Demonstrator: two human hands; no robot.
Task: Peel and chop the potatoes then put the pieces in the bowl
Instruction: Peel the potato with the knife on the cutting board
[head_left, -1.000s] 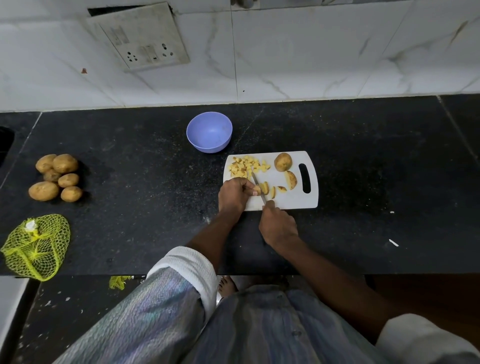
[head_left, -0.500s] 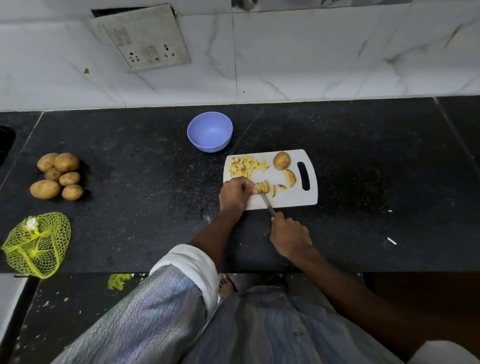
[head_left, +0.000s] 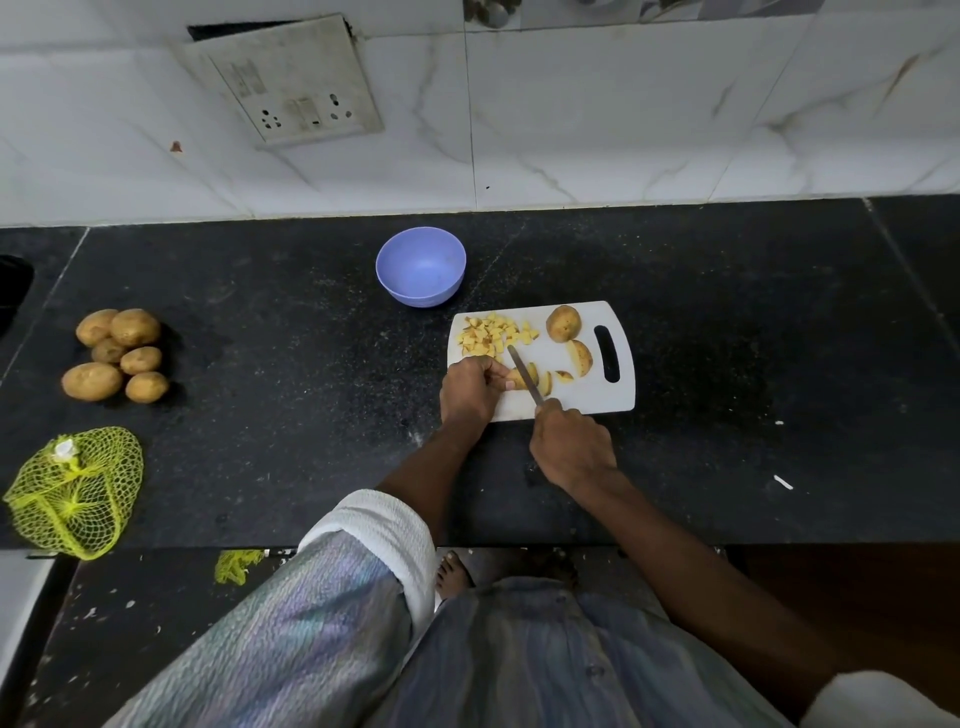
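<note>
Two hands are at work on the white cutting board (head_left: 587, 400), which lies on the black surface (head_left: 260, 441) just right of centre. My left hand (head_left: 470, 387), at the board's 8 o'clock corner, curls its fingers round a potato wedge (head_left: 515, 378) and pins it down, while my right hand (head_left: 571, 447), just off the board's near edge, is wrapped round the handle of the knife (head_left: 524, 375), whose blade slants toward 11 o'clock across that wedge, right beside my left fingertips. That closeness is the chief risk I see: if the skin-on piece rolls or the blade slips on it, the edge could meet my fingers. A heap of chopped pieces (head_left: 493, 332) sits at the board's 10 o'clock corner, close to the edge, and a careless sweep of the blade might push some onto the surface. A few loose slices (head_left: 545, 382) lie just right of the blade; a half potato (head_left: 581, 357) and an uncut potato (head_left: 563, 323) wait near the handle slot at 2 o'clock, both round enough to roll if knocked. The blue bowl (head_left: 421, 266), at 11 o'clock from the board, holds nothing yet, so I judge the task well short of halfway. Six whole potatoes (head_left: 117, 353) sit far off at 9 o'clock, with a yellow net bag (head_left: 78, 488) at 8 o'clock.
</note>
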